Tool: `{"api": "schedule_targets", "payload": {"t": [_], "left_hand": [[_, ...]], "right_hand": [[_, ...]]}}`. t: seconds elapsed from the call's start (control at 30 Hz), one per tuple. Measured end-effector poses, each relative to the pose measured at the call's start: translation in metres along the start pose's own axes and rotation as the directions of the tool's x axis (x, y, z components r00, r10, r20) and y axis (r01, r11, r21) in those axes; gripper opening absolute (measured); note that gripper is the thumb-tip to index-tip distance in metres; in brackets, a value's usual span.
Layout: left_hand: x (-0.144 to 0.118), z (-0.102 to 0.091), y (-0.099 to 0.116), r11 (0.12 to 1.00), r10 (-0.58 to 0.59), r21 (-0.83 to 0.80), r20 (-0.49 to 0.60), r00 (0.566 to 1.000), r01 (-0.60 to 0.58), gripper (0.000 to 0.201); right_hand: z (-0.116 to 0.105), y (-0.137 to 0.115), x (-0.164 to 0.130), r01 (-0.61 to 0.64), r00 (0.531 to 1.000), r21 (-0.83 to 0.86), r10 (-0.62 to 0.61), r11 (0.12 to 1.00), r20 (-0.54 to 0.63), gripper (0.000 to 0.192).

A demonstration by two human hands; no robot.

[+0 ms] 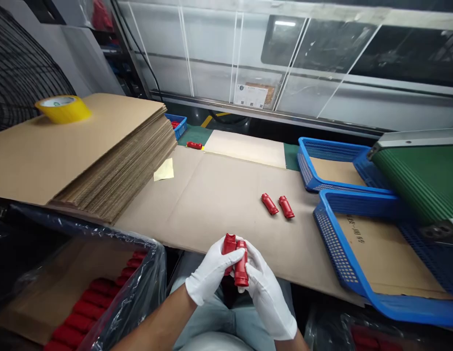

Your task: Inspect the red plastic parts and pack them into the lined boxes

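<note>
Two red ribbed cylindrical parts are held side by side over my lap, at the table's front edge. My left hand (212, 268), in a white glove, is closed around the left red cylindrical part (228, 246), its thumb reaching across to the other one. My right hand (263, 285), also gloved, grips the right red cylindrical part (241, 265) from its right side. Some fingertips are hidden behind the parts. Farther up on the brown cardboard table cover (219, 204) lie two more red parts, one (269, 204) beside the other (286, 207).
At left, a tall cardboard stack (139, 161) carries a yellow tape roll (71, 109). Below it stands a plastic-lined box (153, 263) with several red parts. Two blue baskets, one far (307, 178) and one near (332, 248), sit right, beside a green conveyor (424, 170).
</note>
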State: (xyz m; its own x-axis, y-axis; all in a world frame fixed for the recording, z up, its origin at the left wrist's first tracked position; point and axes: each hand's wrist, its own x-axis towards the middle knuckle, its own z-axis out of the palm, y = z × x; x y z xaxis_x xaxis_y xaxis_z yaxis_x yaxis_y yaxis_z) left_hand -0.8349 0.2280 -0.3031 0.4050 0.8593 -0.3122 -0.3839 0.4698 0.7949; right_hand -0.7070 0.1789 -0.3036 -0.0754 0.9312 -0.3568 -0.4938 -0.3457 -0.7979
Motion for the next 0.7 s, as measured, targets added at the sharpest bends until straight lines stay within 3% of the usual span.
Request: {"api": "schedule_targets", "payload": {"t": [0.13, 0.23, 0.33, 0.47, 0.57, 0.7], "left_hand": [[0.001, -0.007, -0.001, 0.993, -0.006, 0.115, -0.079, 0.997, 0.015, 0.049], [0.004, -0.008, -0.001, 0.979, 0.030, 0.203, -0.158, 0.987, 0.003, 0.046], [0.002, -0.006, -0.001, 0.982, 0.022, 0.186, -0.148, 0.989, 0.006, 0.045], [-0.008, -0.006, 0.000, 0.994, 0.014, 0.112, -0.049, 0.999, -0.008, 0.050], [-0.015, -0.010, 0.002, 0.963, -0.033, 0.269, 0.022, 0.999, 0.026, 0.049], [-0.016, -0.012, -0.002, 0.908, -0.074, 0.410, -0.050, 0.996, 0.088, 0.052]], "right_hand": [[-0.002, 0.011, -0.003, -0.018, 0.999, -0.013, 0.017, 1.000, -0.046, 0.060], [-0.010, 0.020, -0.002, 0.057, 0.996, -0.192, -0.068, 0.980, -0.051, 0.066], [-0.012, 0.021, -0.001, 0.118, 0.981, -0.333, -0.162, 0.936, -0.107, 0.056], [-0.008, 0.011, -0.001, 0.008, 0.980, -0.150, -0.037, 0.989, -0.194, 0.058], [-0.008, 0.003, -0.004, -0.029, 0.979, -0.025, 0.023, 0.999, -0.204, 0.063], [-0.011, 0.004, -0.006, -0.066, 0.982, 0.026, 0.070, 0.997, -0.178, 0.065]]}}
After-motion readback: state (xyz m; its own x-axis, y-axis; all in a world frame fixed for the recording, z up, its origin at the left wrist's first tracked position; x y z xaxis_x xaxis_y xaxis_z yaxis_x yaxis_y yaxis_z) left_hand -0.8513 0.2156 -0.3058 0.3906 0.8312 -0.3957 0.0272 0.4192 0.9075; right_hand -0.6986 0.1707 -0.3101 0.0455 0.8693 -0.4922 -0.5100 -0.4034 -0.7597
